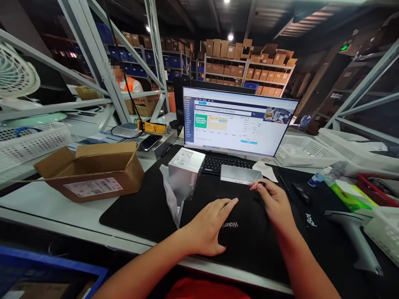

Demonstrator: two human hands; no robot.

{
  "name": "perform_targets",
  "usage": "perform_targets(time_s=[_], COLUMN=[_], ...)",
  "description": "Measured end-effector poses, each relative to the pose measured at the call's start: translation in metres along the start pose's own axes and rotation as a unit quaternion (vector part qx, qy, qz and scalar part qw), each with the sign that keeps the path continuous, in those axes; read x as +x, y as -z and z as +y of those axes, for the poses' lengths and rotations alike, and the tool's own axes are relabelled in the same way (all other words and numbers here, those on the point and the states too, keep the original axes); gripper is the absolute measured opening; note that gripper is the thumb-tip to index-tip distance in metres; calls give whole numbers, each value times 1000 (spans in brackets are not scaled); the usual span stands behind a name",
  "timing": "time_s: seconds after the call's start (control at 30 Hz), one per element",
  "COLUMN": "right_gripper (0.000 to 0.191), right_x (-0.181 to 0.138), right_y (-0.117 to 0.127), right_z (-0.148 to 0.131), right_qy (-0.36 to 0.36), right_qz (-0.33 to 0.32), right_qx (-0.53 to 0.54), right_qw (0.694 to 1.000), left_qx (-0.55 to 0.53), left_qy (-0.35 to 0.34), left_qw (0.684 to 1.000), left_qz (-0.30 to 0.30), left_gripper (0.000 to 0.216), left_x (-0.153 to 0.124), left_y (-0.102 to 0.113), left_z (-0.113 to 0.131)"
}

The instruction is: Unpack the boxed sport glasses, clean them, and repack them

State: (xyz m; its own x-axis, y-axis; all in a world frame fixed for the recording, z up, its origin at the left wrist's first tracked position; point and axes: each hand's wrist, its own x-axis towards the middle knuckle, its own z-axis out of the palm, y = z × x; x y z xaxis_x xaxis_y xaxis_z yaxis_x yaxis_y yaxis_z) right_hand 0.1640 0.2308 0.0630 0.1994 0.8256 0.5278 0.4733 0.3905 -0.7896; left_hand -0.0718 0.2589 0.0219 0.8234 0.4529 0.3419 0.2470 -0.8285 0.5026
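My left hand (207,228) lies low over a black surface with white lettering (230,225), thumb and fingers spread apart. Whether that surface is a separate black item or part of the black desk mat (143,216), I cannot tell. To its right, my right hand (276,203) is closed, fingers curled and thumb pressed in; a dark bit shows at the fingers, too unclear to name. Beyond my left hand stands a silver-white box (183,176) with a label on top, a pale sheet (171,195) at its left side. A flat silver box (238,173) lies just beyond my right hand.
An open cardboard box (96,178) stands at left. A monitor (233,124) and keyboard (224,163) are at the back. On the right are a mouse (301,193), a barcode scanner (355,236), a bottle (319,176) and white baskets (308,151). A person (132,85) is behind the frame.
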Motion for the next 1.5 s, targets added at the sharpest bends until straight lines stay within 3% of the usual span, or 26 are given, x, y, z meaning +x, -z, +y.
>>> perform_targets(time_s=[0.17,0.23,0.37,0.43,0.57,0.63,0.7,0.8,0.87,0.93,1.03,1.2,1.33,1.5], right_gripper=[30,34,74,94,74,68,67,62,57,52,51,56,66,62], right_x=[-8,-16,-30,-32,-24,-19,-16,-11,-9,-8,-9,-20,-26,-16], right_y=[12,26,53,57,69,83,100,119,126,130,131,122,102,71], right_z=[40,45,36,30,29,34,41,51,54,54,50,39,41,46], right_qy=[-63,-60,-32,-33,-49,-56,-65,-57,-34,-6,14,-61,-139,-105], right_qz=[-12,-50,-212,-208,-108,-27,112,311,376,402,402,317,229,139], right_qx=[-33,3,93,20,-88,-87,-56,90,171,192,189,171,86,-80], right_qw=[997,997,972,977,989,994,990,945,910,895,896,931,959,981], left_qx=[99,145,207,205,89,55,87,144,164,196,249,270,247,136], left_qy=[23,10,2,-3,-51,-6,82,111,61,2,-32,51,81,77], left_qw=[995,989,977,977,989,986,974,968,970,963,944,933,932,956], left_qz=[0,17,56,64,107,160,192,174,168,187,216,231,251,247], left_gripper=[119,118,117,116,105,79,49,7,14,20,17,16,14,16], left_x=[3,9,32,47,75,88,96,97,88,74,50,24,15,10], left_y=[-4,-8,-13,-14,-18,-21,-28,-39,-44,-47,-47,-44,-48,-52], left_z=[3,7,18,18,-13,-39,-62,-81,-78,-67,-46,-24,-26,-35])
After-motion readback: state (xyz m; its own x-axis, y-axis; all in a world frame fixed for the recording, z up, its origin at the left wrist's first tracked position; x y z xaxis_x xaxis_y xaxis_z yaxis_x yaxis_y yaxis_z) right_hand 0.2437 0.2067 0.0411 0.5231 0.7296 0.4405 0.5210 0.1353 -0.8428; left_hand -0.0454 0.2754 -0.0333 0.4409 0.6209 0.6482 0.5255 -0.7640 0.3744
